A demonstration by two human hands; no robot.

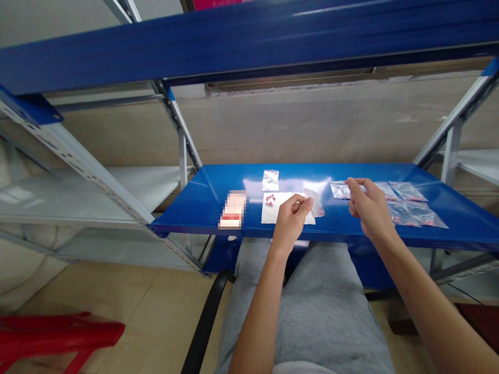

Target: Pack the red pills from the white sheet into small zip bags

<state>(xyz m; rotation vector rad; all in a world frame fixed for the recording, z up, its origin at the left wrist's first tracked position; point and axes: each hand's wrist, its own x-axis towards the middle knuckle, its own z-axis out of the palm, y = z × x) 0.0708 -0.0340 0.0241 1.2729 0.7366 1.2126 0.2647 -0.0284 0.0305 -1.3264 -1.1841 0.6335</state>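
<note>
Above the blue shelf point(226, 176), left fingers point(305, 206) tight on a clear bag point(316, 201).

Pixelation hides the item point(233, 209) on the table's point(195, 205) left. Right hand point(367, 203) covers part of the bags point(407, 191). Left edge crops red stool point(58, 335).

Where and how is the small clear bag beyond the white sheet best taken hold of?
The small clear bag is probably best pinched by its right edge, coming from the right: it lies flat on the blue shelf, so its thin edges offer the grip, and the left hand is on that side.
</note>
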